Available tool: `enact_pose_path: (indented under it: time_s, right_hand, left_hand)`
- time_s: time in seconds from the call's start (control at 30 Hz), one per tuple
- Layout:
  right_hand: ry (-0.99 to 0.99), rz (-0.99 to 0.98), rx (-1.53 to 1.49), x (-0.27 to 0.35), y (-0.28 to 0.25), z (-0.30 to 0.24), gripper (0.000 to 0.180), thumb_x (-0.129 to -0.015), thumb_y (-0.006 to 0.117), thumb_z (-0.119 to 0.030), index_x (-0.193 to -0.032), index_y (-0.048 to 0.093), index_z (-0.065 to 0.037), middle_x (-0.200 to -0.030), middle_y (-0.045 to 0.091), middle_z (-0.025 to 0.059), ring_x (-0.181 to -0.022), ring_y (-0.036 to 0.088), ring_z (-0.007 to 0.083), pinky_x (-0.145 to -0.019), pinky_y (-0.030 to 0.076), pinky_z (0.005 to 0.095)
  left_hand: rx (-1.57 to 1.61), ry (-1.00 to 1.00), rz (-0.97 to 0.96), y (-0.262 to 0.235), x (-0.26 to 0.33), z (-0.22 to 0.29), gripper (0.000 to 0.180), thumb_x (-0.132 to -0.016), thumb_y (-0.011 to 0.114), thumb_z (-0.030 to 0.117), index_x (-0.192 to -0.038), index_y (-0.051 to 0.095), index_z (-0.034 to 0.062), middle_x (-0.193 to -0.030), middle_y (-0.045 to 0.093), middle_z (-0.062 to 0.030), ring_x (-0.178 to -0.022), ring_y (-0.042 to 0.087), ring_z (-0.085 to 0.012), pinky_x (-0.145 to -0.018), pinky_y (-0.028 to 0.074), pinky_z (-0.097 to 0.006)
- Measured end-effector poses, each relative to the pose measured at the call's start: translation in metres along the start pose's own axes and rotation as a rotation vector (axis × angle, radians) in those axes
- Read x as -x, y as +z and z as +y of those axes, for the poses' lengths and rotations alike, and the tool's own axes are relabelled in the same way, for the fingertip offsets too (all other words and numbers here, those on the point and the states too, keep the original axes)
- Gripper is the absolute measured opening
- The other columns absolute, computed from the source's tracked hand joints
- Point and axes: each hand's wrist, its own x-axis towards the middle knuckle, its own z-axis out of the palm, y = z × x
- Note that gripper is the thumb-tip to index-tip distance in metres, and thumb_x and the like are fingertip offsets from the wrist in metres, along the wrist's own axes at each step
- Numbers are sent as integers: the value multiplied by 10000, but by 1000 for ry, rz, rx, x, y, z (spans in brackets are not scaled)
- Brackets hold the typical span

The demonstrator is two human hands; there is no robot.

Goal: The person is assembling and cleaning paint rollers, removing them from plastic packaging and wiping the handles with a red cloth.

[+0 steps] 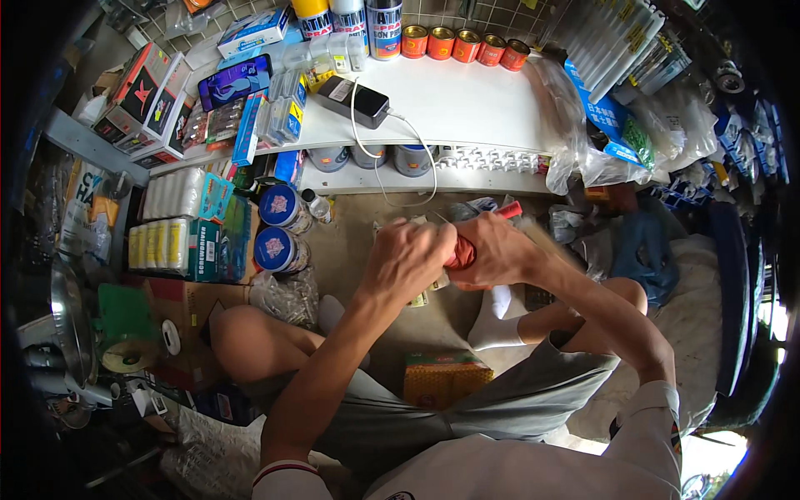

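Observation:
My two hands meet in front of me, above the floor and just short of the white shelf. The fingers of my left hand (412, 257) are curled against a crumpled-looking red-orange item (462, 253). Wrapped round the same item from the other side is my right hand (493, 250). Most of the item is hidden by the fingers, so its kind does not show. A red rod-like end (509, 210) sticks out beyond my right hand; whether it belongs to the held item I cannot tell.
The white shelf (475, 100) holds small red cans (467, 47), spray cans (385, 32), a black box with a white cable (354, 102) and a lit phone (236, 82). Two blue-lidded jars (279, 250) stand left. A yellow-and-green box (446, 383) sits between my legs.

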Motion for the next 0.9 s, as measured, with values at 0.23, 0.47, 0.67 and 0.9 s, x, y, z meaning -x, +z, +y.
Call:
enact_pose_path:
  time_s: [0.23,0.47,0.67,0.9]
  right_hand:
    - [212,165,-833,10,-13,-12,301,-885,736,-269,-973,678,13,-799,708,61,-744,632,120,-711,512,299]
    - [20,843,-977,1,-15,-19,312,-1026,588,-350,-945,612,-49,-769,587,-25,-683,508,59,-651,458,257]
    - [-36,1049,-994,6,-24,-51,200,-944,688,-212,-971,623,-25,-854,639,11,-747,558,75,-723,477,259]
    - [-114,670,-1501,9,-64,-37,190,-866,688,-162,-980,567,-70,-862,614,25,-740,621,159,-739,530,327]
  left_hand:
    - [549,-502,320,-12,-24,4,174,-886,662,27,-1040,581,29,-826,687,-126,-765,697,-302,-704,535,-436]
    - [1216,-338,-544,16,10,30,405,-1022,571,395,-1100,598,-2,-1053,667,-92,-941,623,-172,-865,488,-324]
    - [1756,-629,-407,-5,-5,61,236,-1066,494,294,-1175,496,85,-733,473,26,-573,477,-77,-560,412,-252]
    - [1963,-754,-738,-40,-10,58,383,-1051,421,534,-1038,451,152,-591,305,79,-430,233,-15,-376,197,-209]
